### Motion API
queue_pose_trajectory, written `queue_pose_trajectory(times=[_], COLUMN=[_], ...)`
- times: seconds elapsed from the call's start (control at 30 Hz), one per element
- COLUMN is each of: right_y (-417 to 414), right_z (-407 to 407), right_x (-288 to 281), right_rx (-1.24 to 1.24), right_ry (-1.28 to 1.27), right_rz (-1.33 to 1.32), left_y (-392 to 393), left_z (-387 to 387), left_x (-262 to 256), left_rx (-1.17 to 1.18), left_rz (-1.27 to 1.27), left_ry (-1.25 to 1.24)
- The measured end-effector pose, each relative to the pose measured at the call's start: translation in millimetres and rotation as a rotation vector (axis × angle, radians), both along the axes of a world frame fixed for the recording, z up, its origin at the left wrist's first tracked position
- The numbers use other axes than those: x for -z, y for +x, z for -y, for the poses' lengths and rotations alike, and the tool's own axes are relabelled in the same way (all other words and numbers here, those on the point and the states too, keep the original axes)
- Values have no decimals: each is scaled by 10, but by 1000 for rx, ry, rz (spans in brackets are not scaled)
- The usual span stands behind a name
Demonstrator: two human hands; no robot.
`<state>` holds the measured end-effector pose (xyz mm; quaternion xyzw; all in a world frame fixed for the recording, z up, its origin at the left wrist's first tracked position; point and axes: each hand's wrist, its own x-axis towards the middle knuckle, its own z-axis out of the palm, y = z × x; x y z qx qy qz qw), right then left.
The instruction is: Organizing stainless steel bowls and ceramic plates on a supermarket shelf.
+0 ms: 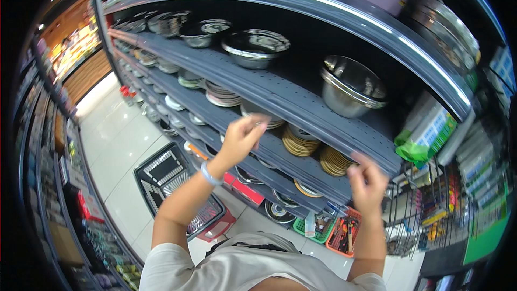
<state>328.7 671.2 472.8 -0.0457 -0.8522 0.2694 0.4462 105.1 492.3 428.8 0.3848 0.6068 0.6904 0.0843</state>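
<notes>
My left hand (242,136) hovers in front of the lower shelves with the fingers loosely curled. It is blurred, and no object shows in it. A pale bracelet (211,174) circles the left wrist. Farther right, my right hand (368,184) is raised near the shelf's end, thumb and index finger apart, holding nothing visible. Behind and between the hands stand stacks of gold-rimmed dishes (299,143) and another stack (335,161). On the shelf above are a deep stainless steel bowl (352,89) and a wider steel bowl (256,50).
A black shopping basket (139,182) stands on the tiled floor (107,161) at left. Green (311,232) and orange (337,250) plastic baskets hold small goods at the shelf foot. A wire rack (408,226) is at right. Another stocked shelf (60,194) lines the aisle's left side.
</notes>
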Motion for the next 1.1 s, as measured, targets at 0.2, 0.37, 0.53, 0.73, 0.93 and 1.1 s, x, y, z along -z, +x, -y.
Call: queue_pose_trajectory(times=[0.2,0.37,0.53,0.73,0.93,1.1], right_y=[-228,-452,-673,-550,-378,-296], right_z=[285,554,857,1170,1452,1994], right_x=[1600,2041,1916,2083,2264,2470], right_rx=[-193,-430,-556,-575,-460,-469], right_ry=[-768,-695,-435,-369,-241,-277], right_rz=[572,714,765,838,929,1006], left_y=[357,1112,1433,1420,1199,979], left_z=[1219,2112,2536,2985,3497,3720], left_x=[2190,2847,3092,3444,4059,4231], left_rx=[-588,-1057,-1407,-1536,-1374,-1095], left_rz=[298,377,328,504,877,991], left_ry=[-435,-798,-960,-917,-708,-435])
